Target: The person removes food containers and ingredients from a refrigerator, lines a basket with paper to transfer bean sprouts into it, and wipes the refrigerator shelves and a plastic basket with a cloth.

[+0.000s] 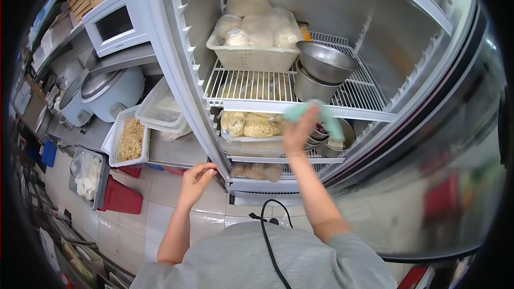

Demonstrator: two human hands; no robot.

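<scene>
My right hand (pixel 301 135), slightly blurred, presses a pale green cloth (pixel 333 123) at the white front edge of the upper wire shelf (pixel 267 107) in an open fridge. The cloth partly covers metal bowls (pixel 345 135) on the shelf below. My left hand (pixel 197 181) is by the lower left fridge frame, fingers loosely bent and apart, nothing visible in it. On the upper shelf stand a white basket (pixel 251 58) of bagged pale food and a steel bowl (pixel 326 60) stacked on a metal pot (pixel 313 86). Bagged noodles (pixel 257 124) lie on the shelf beneath.
The glass fridge door (pixel 417 198) is swung out to the right. At left, a counter holds rice cookers (pixel 110 88), a basket of noodles (pixel 131 138) and plastic tubs (pixel 163 107). A red bin (pixel 122 195) stands on the floor. A black cable (pixel 267 241) hangs over my shirt.
</scene>
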